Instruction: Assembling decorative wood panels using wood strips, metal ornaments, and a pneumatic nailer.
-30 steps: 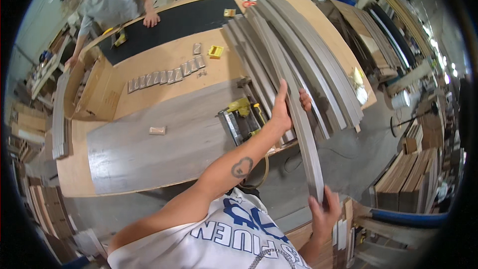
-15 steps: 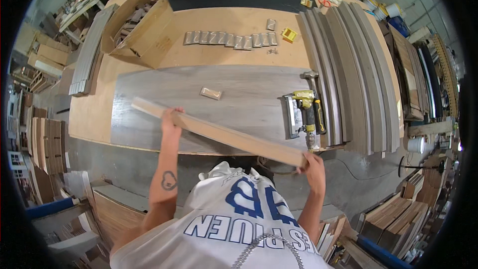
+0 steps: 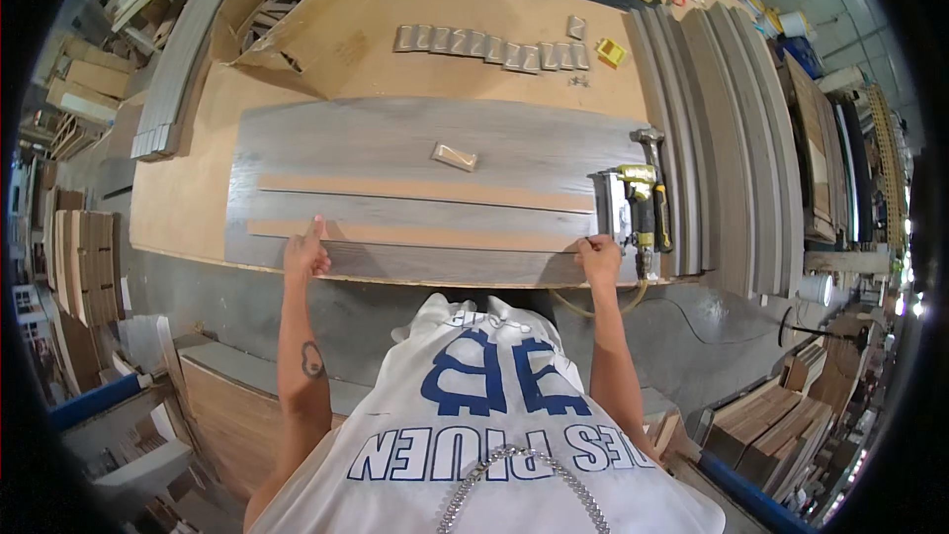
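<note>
Two long narrow tan wooden strips, a far one [image 3: 425, 192] and a near one [image 3: 445, 238], lie roughly parallel across a grey wood-grain panel [image 3: 376, 133]. My left hand [image 3: 305, 251] touches the near strip close to its left end, index finger stretched over it and the other fingers partly curled. At that strip's right end my right hand [image 3: 599, 259] pinches with its fingertips. A small tan-and-grey block [image 3: 455, 156] sits on the panel beyond the strips. Right of the strips lie a yellow-and-black nail gun [image 3: 638, 203] and a hammer [image 3: 648, 143].
Several small grey blocks [image 3: 489, 46] form a row beyond the panel, beside a yellow item [image 3: 611, 52]. A cardboard box [image 3: 336, 49] of offcuts stands far left. Grey planks are stacked at left [image 3: 183, 69] and right [image 3: 732, 138]. An air hose [image 3: 593, 312] hangs by the front edge.
The tan piece held slantwise above the panel has come down, and two parallel strips now show on it. My left hand has loosened its grip and moved nearer the front edge.
</note>
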The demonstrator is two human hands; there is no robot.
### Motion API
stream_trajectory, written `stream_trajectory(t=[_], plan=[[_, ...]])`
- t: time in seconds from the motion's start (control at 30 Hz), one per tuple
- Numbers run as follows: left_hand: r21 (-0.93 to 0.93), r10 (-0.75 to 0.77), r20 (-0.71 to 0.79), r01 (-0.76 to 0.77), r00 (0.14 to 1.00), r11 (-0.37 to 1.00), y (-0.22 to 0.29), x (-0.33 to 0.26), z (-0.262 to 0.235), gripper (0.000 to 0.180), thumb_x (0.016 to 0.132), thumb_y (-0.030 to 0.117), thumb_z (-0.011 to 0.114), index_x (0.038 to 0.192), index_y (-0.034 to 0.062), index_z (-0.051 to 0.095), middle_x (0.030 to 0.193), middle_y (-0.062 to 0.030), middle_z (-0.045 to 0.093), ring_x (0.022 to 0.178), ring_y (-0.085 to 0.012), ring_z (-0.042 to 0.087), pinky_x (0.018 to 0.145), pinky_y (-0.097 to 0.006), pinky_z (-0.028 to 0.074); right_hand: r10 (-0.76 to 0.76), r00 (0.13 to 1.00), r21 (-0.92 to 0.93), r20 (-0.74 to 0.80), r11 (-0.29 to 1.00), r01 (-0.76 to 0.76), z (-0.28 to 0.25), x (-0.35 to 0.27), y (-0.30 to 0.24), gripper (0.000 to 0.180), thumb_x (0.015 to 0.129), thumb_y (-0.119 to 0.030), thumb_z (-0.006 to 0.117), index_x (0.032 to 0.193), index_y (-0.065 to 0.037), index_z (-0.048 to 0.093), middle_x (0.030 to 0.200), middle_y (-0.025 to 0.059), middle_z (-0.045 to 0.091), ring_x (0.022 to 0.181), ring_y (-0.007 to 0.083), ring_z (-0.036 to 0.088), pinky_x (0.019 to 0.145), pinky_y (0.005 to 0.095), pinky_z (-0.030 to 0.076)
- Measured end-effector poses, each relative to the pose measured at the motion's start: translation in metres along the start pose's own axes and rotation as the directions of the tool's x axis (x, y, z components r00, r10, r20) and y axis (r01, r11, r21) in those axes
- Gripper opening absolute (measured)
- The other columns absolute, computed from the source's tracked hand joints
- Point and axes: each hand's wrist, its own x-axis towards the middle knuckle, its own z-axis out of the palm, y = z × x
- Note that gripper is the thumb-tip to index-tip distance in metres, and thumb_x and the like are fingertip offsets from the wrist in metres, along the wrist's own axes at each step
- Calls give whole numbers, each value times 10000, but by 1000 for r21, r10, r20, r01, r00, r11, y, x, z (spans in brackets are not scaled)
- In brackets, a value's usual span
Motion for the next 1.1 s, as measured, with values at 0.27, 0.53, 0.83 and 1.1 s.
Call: stream_trajectory(t=[0.27,0.53,0.83,1.1], plan=[[708,835,-435,-445,336,548,-44,99,-48,520,893,413,692,715,-59,567,827,-292,626,827,-454,607,758,-517,487,-305,938,-314,-163,918,243,18,-1,-34,419,891,-134,648,1258,55,572,1223,292,602,1108,407,601,942,467,478],[639,827,-430,-525,361,562,-22,117,-49,524,886,211,648,1307,-81,538,1141,-336,640,1070,-503,593,974,-539,458,-229,964,-215,-134,956,197,30,13,-32,583,935,-199,634,1416,79,458,1396,297,512,1294,444,473,1106,482,377],[224,707,-557,-740,436,634,-10,140,-60,490,944,107,550,1384,-93,467,1163,-309,639,1166,-414,606,961,-462,483,-25,998,-230,-62,973,11,39,-7,-79,599,893,-167,666,1386,102,458,1264,294,579,1154,432,563,1016,474,446],[385,658,-597,-556,459,737,-53,184,-122,326,1007,226,569,1186,-44,605,1060,-173,680,1027,-285,647,926,-360,495,-296,944,-257,-144,933,253,95,-2,-61,640,882,-259,675,1390,73,473,946,226,686,914,340,671,819,411,522]])
